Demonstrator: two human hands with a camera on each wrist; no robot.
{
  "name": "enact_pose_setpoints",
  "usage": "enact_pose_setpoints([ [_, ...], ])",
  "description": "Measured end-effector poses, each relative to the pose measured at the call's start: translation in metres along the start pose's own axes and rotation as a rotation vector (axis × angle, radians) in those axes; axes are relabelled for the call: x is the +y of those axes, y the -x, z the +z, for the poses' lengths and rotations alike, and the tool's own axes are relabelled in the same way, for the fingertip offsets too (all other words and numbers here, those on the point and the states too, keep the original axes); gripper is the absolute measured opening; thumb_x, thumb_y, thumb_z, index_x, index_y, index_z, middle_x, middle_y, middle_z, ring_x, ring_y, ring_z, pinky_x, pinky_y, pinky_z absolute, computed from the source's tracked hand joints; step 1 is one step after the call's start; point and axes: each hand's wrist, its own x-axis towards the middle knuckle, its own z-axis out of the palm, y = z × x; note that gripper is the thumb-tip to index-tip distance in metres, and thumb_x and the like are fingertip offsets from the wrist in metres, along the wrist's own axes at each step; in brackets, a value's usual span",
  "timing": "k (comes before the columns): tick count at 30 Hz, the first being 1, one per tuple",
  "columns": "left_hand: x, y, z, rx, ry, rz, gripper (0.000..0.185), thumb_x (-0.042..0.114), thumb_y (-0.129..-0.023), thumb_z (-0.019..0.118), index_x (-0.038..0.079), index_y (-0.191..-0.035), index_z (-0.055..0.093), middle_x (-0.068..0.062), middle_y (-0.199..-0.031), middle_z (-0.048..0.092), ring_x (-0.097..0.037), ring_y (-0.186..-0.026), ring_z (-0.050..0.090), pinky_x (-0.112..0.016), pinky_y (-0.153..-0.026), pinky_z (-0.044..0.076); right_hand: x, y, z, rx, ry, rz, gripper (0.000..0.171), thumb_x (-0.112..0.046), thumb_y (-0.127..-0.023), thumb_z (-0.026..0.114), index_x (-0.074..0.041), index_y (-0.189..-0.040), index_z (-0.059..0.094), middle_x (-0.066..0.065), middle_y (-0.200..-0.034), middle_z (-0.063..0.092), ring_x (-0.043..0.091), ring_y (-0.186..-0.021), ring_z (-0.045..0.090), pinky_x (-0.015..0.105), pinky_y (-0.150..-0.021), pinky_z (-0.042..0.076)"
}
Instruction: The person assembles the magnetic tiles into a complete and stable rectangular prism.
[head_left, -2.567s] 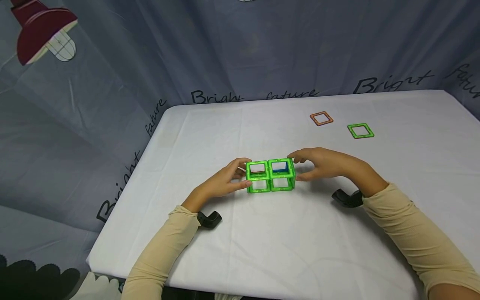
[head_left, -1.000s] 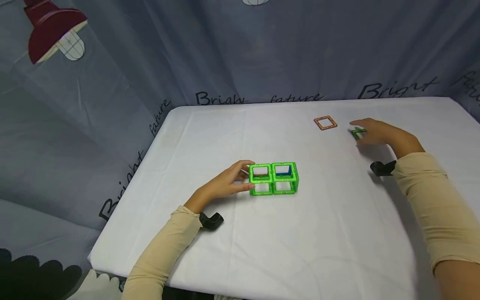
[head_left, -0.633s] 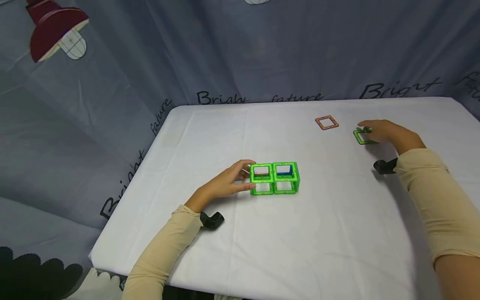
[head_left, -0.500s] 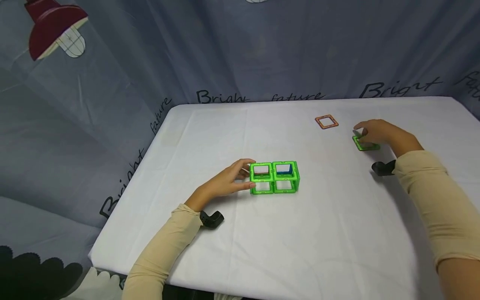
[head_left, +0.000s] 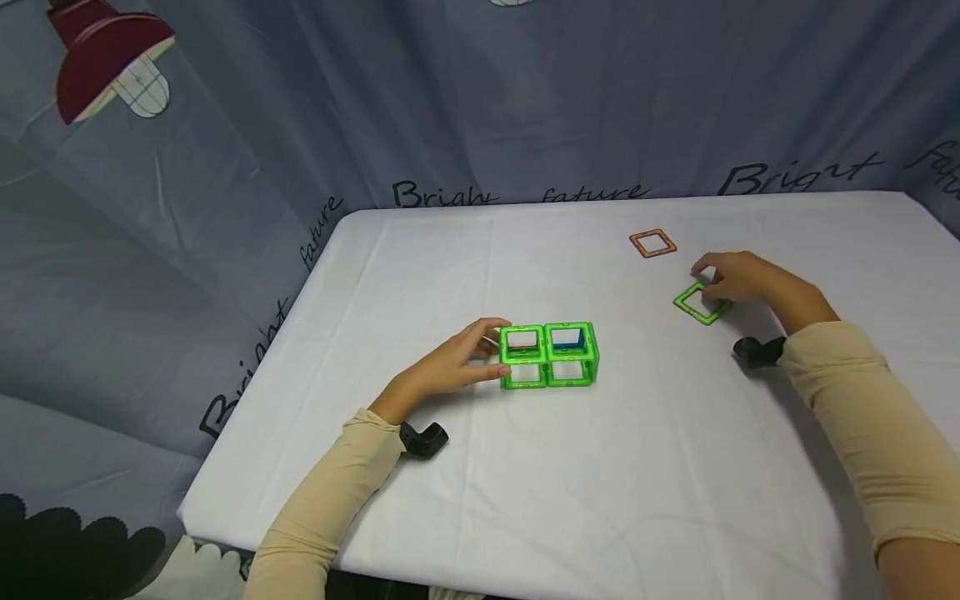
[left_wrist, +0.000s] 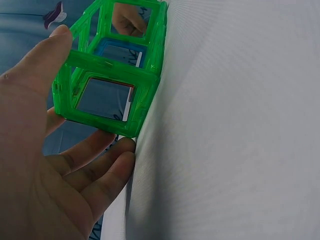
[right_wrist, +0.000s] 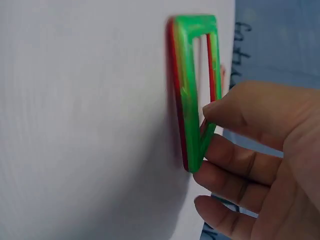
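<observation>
A two-cell block of green magnetic tiles [head_left: 546, 360] stands on the white table. My left hand [head_left: 448, 363] holds its left end, thumb on the near side and index finger at the far top edge. In the left wrist view, a blue-framed tile [left_wrist: 106, 49] shows inside the farther cell. Off to the right, my right hand [head_left: 759, 285] pinches a green square magnetic tile [head_left: 691, 313] by its frame, low over the cloth. Reddish edges line this tile in the right wrist view, with the thumb [right_wrist: 220, 107] on its frame and fingers behind.
An orange square tile [head_left: 661, 252] lies flat toward the back of the white-covered table [head_left: 600, 483], left of my right hand. A grey-blue printed curtain [head_left: 480, 108] hangs behind the table and along its left side. Each wrist bears a black camera.
My right hand left the block, reached the green tile at the back right, took hold of it and brought it left and nearer, turning it. My left hand stays at the block.
</observation>
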Motion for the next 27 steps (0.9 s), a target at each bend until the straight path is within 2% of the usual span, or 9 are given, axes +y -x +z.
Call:
enact_pose_setpoints([
  [8, 0.002, -0.001, 0.001, -0.003, 0.002, -0.025, 0.066, 0.026, -0.087, 0.062, 0.010, -0.140, 0.025, -0.010, -0.128, 0.046, -0.019, -0.115, 0.049, -0.030, -0.098, 0.044, -0.023, 0.019, 0.001, 0.072, -0.084, -0.072, 0.029, -0.013, -0.083, 0.059, 0.003, -0.107, 0.058, 0.023, -0.095, 0.059, 0.029, -0.082, 0.055, 0.041, -0.065, 0.048],
  [13, 0.003, -0.001, 0.001, -0.012, 0.023, -0.021, 0.066, 0.020, -0.088, 0.062, 0.007, -0.140, 0.024, -0.016, -0.130, 0.044, -0.026, -0.117, 0.048, -0.036, -0.100, 0.043, -0.050, 0.035, -0.004, 0.158, -0.150, -0.139, 0.022, -0.014, -0.086, 0.059, 0.002, -0.101, 0.060, 0.015, -0.088, 0.063, 0.025, -0.079, 0.055, 0.034, -0.062, 0.046],
  [19, 0.002, 0.000, 0.000, -0.003, -0.008, -0.013, 0.067, 0.030, -0.087, 0.062, 0.012, -0.140, 0.026, -0.008, -0.127, 0.046, -0.016, -0.114, 0.049, -0.026, -0.097, 0.044, -0.093, 0.059, -0.013, 0.319, -0.181, -0.250, 0.016, -0.018, -0.088, 0.059, -0.004, -0.097, 0.062, 0.007, -0.084, 0.064, 0.019, -0.075, 0.054, 0.028, -0.061, 0.043],
  [23, 0.002, 0.001, -0.001, 0.003, 0.000, 0.010, 0.067, 0.033, -0.087, 0.061, 0.011, -0.139, 0.026, -0.009, -0.127, 0.046, -0.017, -0.113, 0.050, -0.026, -0.096, 0.045, -0.123, 0.076, -0.016, 0.403, -0.285, -0.319, 0.013, -0.020, -0.088, 0.060, -0.008, -0.094, 0.064, 0.004, -0.085, 0.063, 0.014, -0.077, 0.052, 0.023, -0.066, 0.044],
  [27, 0.002, 0.001, -0.001, -0.004, 0.003, 0.017, 0.068, 0.037, -0.087, 0.059, 0.010, -0.140, 0.026, -0.009, -0.127, 0.045, -0.018, -0.114, 0.050, -0.027, -0.096, 0.045, -0.150, 0.089, -0.010, 0.444, -0.346, -0.474, 0.005, -0.014, -0.086, 0.063, -0.011, -0.089, 0.065, -0.001, -0.082, 0.064, 0.005, -0.075, 0.053, 0.018, -0.068, 0.044],
])
